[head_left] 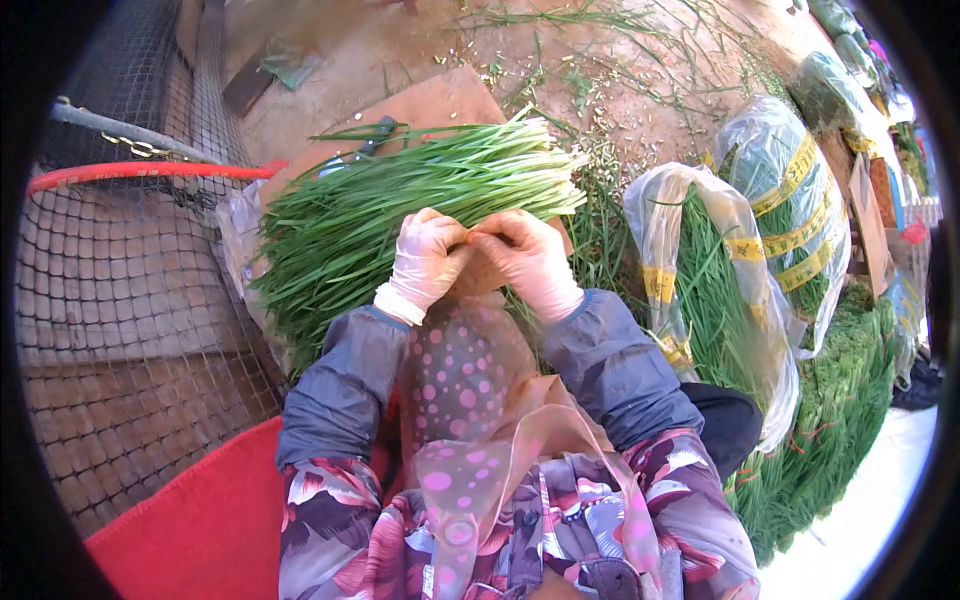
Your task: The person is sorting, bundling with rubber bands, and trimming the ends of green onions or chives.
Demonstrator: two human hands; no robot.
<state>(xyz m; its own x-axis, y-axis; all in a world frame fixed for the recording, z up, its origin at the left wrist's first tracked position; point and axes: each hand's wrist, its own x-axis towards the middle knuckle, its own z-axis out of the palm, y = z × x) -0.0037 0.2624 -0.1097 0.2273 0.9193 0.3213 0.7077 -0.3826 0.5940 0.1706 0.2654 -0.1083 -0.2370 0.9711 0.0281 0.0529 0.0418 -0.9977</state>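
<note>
- Beyond the gloved left hand (428, 260) and right hand (525, 258), and stretching away to their left, the stalks (385, 210) are heaped on a board (445, 100).
- The heap's long axis is laid crosswise to the body, slightly aslant: the green tips are pointed left and nearer the body, the pale ends right and farther out.
- By the left hand the bulk of the heap is more closely neighboured; by the right hand the pale ends are faced from their near side. Whether the stalks are touched by either cannot be told from above.
- The hands are joined at the fingertips in front of the heap, with fingers curled and pinched. A speck of orange is seen between them; what it is, and by which hand it is gripped, cannot be made out.
- The palms are hidden, turned down and inward.
- Most of the board is covered by the stalks. At their far edge a dark object (377, 134) is partly buried and cannot be identified.
- Some of the lower tips are hidden by the left sleeve (345, 375).
- To the right, more greens are enclosed in a clear bag (660, 235) and blurred by its glare.
</note>
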